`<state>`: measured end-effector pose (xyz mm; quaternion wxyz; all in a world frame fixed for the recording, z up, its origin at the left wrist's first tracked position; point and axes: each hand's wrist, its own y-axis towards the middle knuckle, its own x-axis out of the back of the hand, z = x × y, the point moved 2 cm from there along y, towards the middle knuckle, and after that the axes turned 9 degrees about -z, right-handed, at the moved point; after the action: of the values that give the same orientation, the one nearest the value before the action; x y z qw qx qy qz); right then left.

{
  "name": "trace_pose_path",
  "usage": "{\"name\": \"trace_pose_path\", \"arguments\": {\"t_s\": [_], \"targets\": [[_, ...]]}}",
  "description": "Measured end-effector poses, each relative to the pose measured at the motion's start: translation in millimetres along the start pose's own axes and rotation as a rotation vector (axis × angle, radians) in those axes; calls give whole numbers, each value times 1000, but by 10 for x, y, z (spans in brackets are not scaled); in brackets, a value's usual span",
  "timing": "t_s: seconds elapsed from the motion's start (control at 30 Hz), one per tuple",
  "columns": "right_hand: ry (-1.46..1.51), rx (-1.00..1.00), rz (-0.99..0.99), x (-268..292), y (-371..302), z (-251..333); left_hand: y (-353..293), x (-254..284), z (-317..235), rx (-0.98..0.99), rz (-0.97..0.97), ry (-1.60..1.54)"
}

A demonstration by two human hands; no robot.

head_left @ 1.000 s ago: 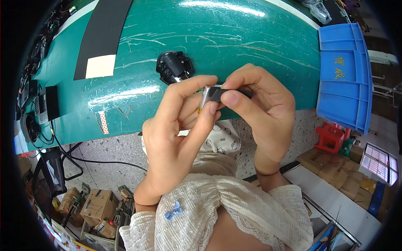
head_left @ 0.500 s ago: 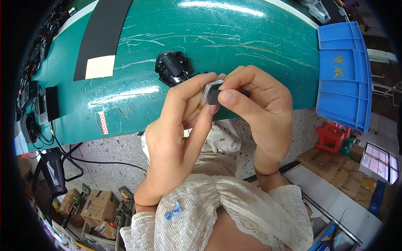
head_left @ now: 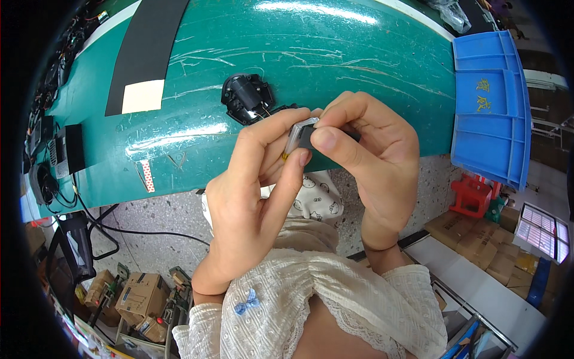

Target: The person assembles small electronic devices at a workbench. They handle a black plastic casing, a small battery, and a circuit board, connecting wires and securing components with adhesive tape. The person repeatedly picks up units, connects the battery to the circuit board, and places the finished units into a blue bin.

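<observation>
Over the front edge of the bench, my left hand (head_left: 242, 179) pinches a small flat silver block (head_left: 292, 140) between thumb and fingers. It resembles a pouch battery, with a bit of yellow showing at its lower end. My right hand (head_left: 382, 158) is closed on a small black strip (head_left: 305, 138), thumb and forefinger pressing it against the block's face. Fingers hide the rest of both pieces. Just beyond my left fingers lies a black plastic housing (head_left: 246, 94) with a cylinder in it and thin wires.
The green bench top (head_left: 287, 72) holds a long black mat (head_left: 143, 48) with a cream sheet (head_left: 143, 96). A blue crate (head_left: 490, 107) stands at the right. Black devices and cables (head_left: 66, 149) crowd the left end. Cardboard boxes (head_left: 142, 296) stand below left.
Both hands stay almost in place. My right thumb and fingers have shifted slightly along the black strip, which lies a little closer against the silver block.
</observation>
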<state>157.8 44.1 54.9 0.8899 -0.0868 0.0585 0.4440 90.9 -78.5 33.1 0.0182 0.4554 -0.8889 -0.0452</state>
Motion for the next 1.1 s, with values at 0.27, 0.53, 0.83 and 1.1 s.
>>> {"name": "trace_pose_path", "arguments": {"t_s": [0.27,0.53,0.83,1.1], "targets": [[31,11,0,8,2,-28,-16,-29,12,-10,-15,13],[-100,70,-15,23,-18,-46,1,-46,-23,-124,-22,97],[-214,184,-32,14,-61,-52,16,-70,-55,-216,-23,183],[-218,207,-128,-37,-88,-67,27,-116,-42,-277,-46,204]]}}
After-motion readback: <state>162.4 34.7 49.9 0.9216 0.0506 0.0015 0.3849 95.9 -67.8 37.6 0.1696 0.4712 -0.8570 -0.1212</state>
